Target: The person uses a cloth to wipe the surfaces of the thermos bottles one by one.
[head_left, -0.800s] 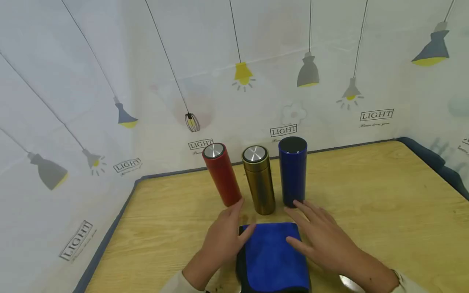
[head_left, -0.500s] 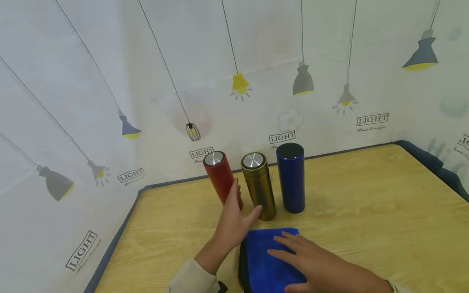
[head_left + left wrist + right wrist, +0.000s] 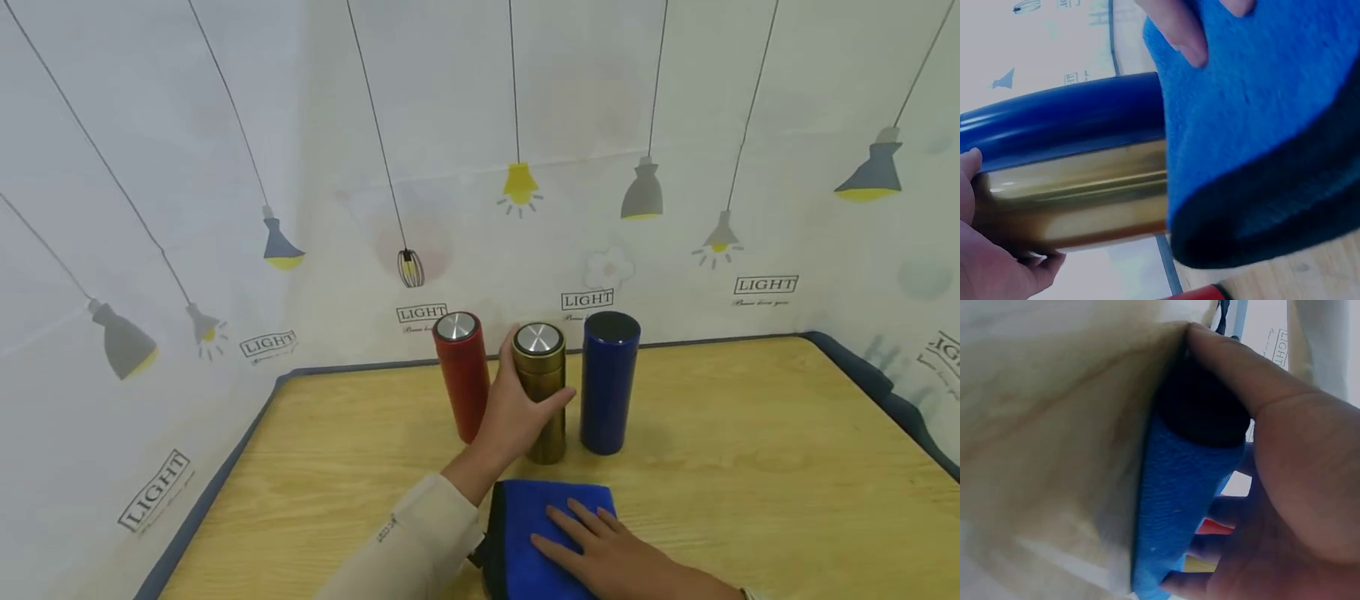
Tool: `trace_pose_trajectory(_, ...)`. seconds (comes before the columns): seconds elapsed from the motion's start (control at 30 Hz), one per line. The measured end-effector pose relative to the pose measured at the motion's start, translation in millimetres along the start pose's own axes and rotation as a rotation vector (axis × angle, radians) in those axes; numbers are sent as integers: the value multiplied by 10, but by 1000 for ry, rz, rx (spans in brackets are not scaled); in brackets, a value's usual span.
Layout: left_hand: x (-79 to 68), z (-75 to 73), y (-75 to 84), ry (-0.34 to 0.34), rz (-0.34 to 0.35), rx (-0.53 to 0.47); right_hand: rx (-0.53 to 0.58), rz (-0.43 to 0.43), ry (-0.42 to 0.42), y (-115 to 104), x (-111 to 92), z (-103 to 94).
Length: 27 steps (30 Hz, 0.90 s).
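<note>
**L hand (image 3: 513, 421) round gold bottle (image 3: 546, 385), R hand (image 3: 600, 550) on blue cloth (image 3: 528, 517)**

Gold bottle stands upright on the table (image 3: 750, 433), middle of 3 in a row, w/ the red bottle (image 3: 463, 379) on its left & the blue bottle (image 3: 609, 387) on its right, gaps between. Gold & red have shiny silver tops; blue's top is black.

L hand comes in from the near left, fingers clamped on the gold bottle's upper half: fingers behind, thumb across the front, tip out toward the blue bottle. Back of the hand is right by the red one.

R hand lies palm down on the folded cloth, fingers straight & spread apart. R wrist cam is dim & blurry, so hard to say if the thumb actually presses the cloth's dark edge. Cloth sits in front of the bottles, near the gold one's base, black border on its left side.

Light sleeve (image 3: 416, 542) on the L arm. Pale backdrop (image 3: 465, 100) behind, printed w/ hanging lamps & "LIGHT" labels.
</note>
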State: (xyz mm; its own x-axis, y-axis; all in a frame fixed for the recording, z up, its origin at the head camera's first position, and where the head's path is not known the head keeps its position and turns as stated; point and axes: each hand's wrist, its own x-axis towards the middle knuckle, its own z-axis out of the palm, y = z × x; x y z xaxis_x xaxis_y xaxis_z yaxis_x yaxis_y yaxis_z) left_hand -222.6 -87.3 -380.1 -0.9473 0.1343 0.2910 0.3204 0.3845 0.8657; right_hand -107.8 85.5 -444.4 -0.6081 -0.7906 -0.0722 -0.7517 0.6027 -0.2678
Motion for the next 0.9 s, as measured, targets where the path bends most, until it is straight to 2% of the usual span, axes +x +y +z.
trace_pose_trajectory(0.27, -40, -62, -3, -7, 16, 46, -40, 44, -32, -115, 66, -31)
trace_pose_trajectory(0.47, -112, -92, 41, 27, -1, 118, -180, 64, -2, -164, 72, -84)
trace_pose_trajectory(0.77, -301, -138, -40, 22, -13, 169, -229, 72, 13, -167, -8, 29)
trace_pose_trajectory(0.9, -356, -156, -25, 36, -3, 174, -297, 77, 46, -203, 1, 84)
